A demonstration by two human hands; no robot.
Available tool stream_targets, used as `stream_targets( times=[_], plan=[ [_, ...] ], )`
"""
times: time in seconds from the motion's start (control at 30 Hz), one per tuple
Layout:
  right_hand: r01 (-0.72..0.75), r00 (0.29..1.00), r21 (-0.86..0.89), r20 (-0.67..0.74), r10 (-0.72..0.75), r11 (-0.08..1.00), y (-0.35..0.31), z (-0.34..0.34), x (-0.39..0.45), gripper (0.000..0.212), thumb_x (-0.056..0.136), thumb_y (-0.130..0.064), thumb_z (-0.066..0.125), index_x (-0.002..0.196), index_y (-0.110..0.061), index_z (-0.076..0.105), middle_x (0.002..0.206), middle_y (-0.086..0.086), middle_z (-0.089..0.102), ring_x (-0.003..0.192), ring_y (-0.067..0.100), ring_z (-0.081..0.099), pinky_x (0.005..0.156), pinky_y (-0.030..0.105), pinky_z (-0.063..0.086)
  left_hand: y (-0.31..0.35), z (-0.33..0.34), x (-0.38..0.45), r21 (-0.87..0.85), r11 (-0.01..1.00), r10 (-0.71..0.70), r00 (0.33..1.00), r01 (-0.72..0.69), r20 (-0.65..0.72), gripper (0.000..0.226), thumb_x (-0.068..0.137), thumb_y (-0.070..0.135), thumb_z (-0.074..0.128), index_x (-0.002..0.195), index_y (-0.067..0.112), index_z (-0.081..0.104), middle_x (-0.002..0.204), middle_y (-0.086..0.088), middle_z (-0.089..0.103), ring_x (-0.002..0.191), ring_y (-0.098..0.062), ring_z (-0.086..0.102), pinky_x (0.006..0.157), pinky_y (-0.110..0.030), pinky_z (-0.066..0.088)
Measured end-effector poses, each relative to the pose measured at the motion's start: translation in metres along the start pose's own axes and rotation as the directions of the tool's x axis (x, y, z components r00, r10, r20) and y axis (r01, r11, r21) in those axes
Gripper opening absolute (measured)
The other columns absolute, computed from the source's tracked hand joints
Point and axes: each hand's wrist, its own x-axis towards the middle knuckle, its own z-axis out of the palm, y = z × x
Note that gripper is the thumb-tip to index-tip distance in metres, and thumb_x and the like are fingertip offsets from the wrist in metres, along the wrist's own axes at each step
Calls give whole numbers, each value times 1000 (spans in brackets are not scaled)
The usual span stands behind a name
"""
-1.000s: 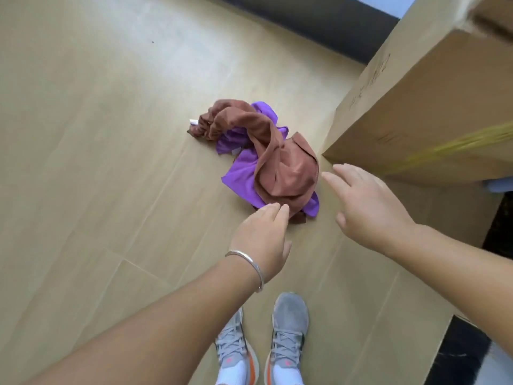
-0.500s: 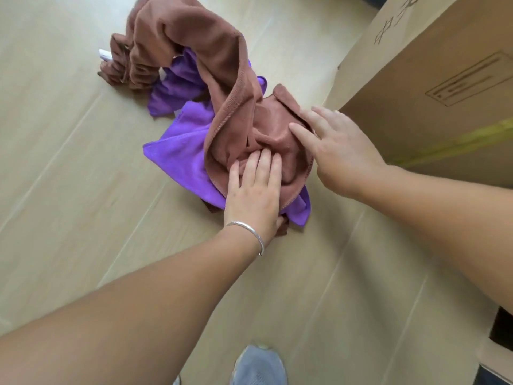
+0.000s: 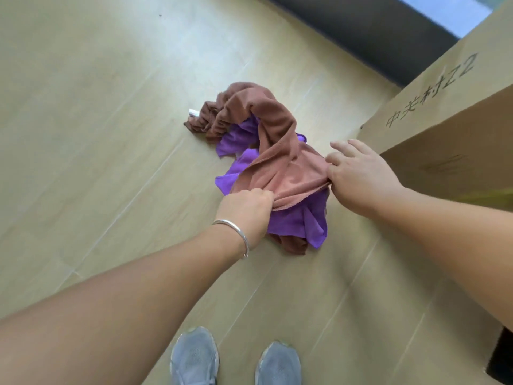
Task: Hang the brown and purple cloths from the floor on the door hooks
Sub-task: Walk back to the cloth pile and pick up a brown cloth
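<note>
You stand on a pale wood-plank floor [image 3: 111,134]; a large printed cardboard box [image 3: 444,129] sits at 2 o'clock. Centre: the crumpled brown terry cloth [image 3: 277,129] overlies the smooth purple cloth [image 3: 299,220]. Your left hand [image 3: 244,212] and right hand [image 3: 361,179] each pinch the brown cloth's near edge.

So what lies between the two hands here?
In the head view, a stretch of brown cloth spans from left hand to right hand, both gripping it; purple cloth lies beneath.
</note>
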Motion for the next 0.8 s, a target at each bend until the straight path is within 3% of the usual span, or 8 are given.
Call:
stream_targets(
  times=[0.1, 0.17, 0.27, 0.33, 0.43, 0.53, 0.67, 0.8],
  plan=[
    [61, 997, 9, -38, -60, 998, 5, -67, -8, 28, 83, -13, 59, 108, -7, 70, 103, 14, 70, 125, 32, 51, 111, 43, 31, -13, -69, -27, 86, 995, -41, 999, 42, -15, 25, 87, 6, 46, 104, 21, 55, 106, -3, 63, 100, -28, 61, 64, -32, 33],
    [72, 997, -45, -12, -72, 996, 9, -110, -10, 20, 85, -16, 56, 98, -15, 71, 96, 7, 70, 118, 28, 54, 109, 39, 32, -18, -115, -42, 115, 990, -78, 996, 82, -36, 27, 87, 7, 46, 103, 26, 56, 104, -3, 64, 98, -27, 62, 63, -31, 33],
    [35, 996, -64, -80, -40, 997, 17, -190, -5, 18, 86, -30, 59, 71, -22, 53, 74, 0, 65, 87, 25, 60, 91, 33, 42, -31, -192, -64, 128, 975, -176, 982, 183, -66, 23, 86, 8, 48, 96, 29, 54, 101, -1, 66, 97, -26, 64, 64, -30, 34],
    [-6, 995, -42, -97, 2, 999, 20, -239, -2, 25, 85, -32, 60, 71, -23, 41, 69, -3, 62, 76, 23, 59, 76, 29, 43, -42, -239, -78, 144, 959, -232, 969, 242, -81, 23, 86, 8, 48, 98, 26, 55, 100, 0, 66, 95, -26, 64, 64, -29, 36],
    [-16, 984, -47, -177, 7, 999, 24, -321, 5, 23, 82, -29, 62, 72, -25, 41, 68, -7, 59, 71, 21, 57, 61, 28, 32, -65, -312, -107, 144, 931, -314, 938, 334, -146, 25, 85, 5, 46, 93, 29, 46, 100, 1, 64, 94, -26, 63, 63, -29, 35],
    [63, 949, -23, -308, -67, 998, 20, -404, 9, 20, 67, -18, 72, 65, -21, 53, 64, -3, 57, 66, 25, 58, 56, 25, 25, -89, -376, -139, 132, 890, -396, 884, 436, -249, 26, 82, 4, 46, 96, 25, 54, 97, -1, 64, 90, -26, 62, 64, -29, 36],
    [156, 890, 49, -440, -119, 987, -3, -495, 15, 18, 78, -16, 59, 70, -23, 45, 72, -5, 56, 82, 24, 57, 56, 27, 29, -122, -444, -201, 84, 817, -515, 788, 570, -338, 31, 82, 6, 43, 98, 27, 59, 95, 0, 65, 89, -26, 64, 63, -28, 38],
    [266, 852, 92, -489, -189, 960, -55, -573, 19, 20, 77, -11, 54, 72, -24, 40, 71, -9, 49, 79, 20, 52, 49, 27, 23, -163, -489, -289, -20, 742, -621, 676, 670, -395, 33, 82, 6, 41, 99, 27, 59, 99, 1, 66, 92, -26, 63, 66, -29, 40]
  ],
)
